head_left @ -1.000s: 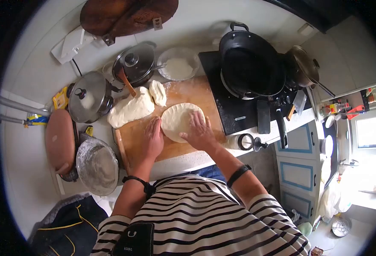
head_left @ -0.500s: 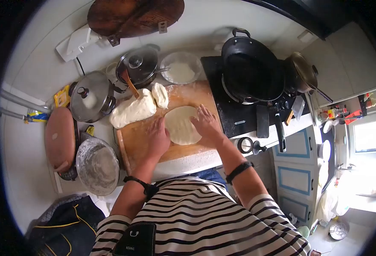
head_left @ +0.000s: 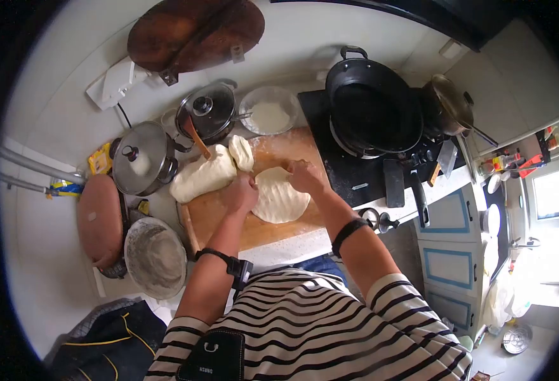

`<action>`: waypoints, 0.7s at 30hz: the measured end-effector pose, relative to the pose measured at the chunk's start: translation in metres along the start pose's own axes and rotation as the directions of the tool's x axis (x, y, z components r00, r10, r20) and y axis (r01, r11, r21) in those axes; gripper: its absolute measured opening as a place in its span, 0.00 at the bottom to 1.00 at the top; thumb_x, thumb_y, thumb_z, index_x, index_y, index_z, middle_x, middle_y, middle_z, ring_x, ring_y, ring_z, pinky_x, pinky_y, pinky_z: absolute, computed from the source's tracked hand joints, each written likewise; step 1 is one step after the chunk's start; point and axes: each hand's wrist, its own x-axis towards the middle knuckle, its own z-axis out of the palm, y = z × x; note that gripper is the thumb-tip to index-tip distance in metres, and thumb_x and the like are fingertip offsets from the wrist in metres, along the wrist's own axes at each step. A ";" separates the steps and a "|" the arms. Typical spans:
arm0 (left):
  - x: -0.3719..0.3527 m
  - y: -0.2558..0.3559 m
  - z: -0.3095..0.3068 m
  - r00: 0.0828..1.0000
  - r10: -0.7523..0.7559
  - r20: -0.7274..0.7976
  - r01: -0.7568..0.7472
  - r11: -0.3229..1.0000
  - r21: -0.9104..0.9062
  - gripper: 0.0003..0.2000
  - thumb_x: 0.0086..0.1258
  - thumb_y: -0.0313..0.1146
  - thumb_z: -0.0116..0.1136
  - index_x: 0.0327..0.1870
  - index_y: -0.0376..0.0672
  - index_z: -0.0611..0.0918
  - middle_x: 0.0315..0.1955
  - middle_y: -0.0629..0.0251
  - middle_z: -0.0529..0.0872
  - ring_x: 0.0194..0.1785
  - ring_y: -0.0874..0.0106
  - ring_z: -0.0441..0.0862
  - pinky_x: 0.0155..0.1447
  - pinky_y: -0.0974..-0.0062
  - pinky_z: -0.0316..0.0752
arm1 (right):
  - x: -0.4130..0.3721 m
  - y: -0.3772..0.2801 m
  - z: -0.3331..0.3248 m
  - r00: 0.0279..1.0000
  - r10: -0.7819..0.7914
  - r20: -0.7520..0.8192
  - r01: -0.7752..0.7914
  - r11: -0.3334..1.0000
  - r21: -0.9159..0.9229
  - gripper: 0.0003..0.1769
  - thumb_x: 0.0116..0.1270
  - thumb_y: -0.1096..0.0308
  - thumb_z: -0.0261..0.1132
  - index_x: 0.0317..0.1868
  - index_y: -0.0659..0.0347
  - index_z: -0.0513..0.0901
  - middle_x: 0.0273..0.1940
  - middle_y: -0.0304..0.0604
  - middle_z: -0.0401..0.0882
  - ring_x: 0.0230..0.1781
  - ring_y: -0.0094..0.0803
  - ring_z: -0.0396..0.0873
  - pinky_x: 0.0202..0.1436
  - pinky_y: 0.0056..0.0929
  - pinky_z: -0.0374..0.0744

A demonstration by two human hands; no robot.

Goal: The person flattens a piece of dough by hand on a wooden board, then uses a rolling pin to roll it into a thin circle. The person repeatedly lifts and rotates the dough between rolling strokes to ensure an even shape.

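Note:
A flat round of dough (head_left: 280,200) lies on the floured wooden board (head_left: 228,232). My left hand (head_left: 241,192) pinches its left edge, fingers closed. On the far right edge, my right hand (head_left: 305,176) grips the dough too, fingers curled round the rim. The round looks slightly pulled out of shape between them. Just beyond my left hand rests a thick log of dough (head_left: 202,174), with a smaller cut piece (head_left: 241,153) at its right end.
A bowl of flour (head_left: 270,111) and lidded pots (head_left: 206,108) stand behind the board. A black wok (head_left: 374,111) sits on the stove at right, with a cleaver (head_left: 446,157) nearby. A floury metal bowl (head_left: 157,257) is at left.
Both hands were lying flat with fingers spread beside and on the round. Now their fingers have closed on its edges, and the dough has become less round. The view has shifted slightly.

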 end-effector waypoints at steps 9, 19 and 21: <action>-0.030 -0.022 -0.019 0.971 0.183 0.153 0.004 0.628 -0.779 0.03 0.74 0.29 0.61 0.40 0.42 0.79 0.30 0.75 0.78 0.35 0.82 0.74 0.42 0.80 0.72 | -0.052 -0.007 -0.033 0.994 -0.095 0.044 0.065 0.889 0.454 0.15 0.68 0.62 0.68 0.47 0.65 0.82 0.37 0.47 0.84 0.39 0.36 0.82 0.46 0.34 0.78; -0.081 0.001 -0.091 0.931 0.276 0.238 0.067 0.514 -0.855 0.04 0.75 0.29 0.63 0.44 0.43 0.79 0.35 0.78 0.78 0.38 0.85 0.73 0.45 0.84 0.71 | -0.104 -0.004 -0.057 0.984 -0.123 0.129 -0.050 0.504 0.862 0.11 0.74 0.66 0.67 0.46 0.67 0.81 0.35 0.34 0.81 0.37 0.20 0.75 0.42 0.26 0.77; -0.073 0.010 -0.100 0.944 0.309 0.116 -0.061 0.509 -0.859 0.04 0.75 0.27 0.62 0.44 0.42 0.79 0.34 0.78 0.78 0.37 0.86 0.73 0.43 0.84 0.71 | -0.099 -0.015 -0.073 0.993 -0.113 0.037 0.031 0.545 0.838 0.12 0.74 0.65 0.67 0.46 0.67 0.82 0.36 0.33 0.80 0.37 0.20 0.75 0.42 0.26 0.77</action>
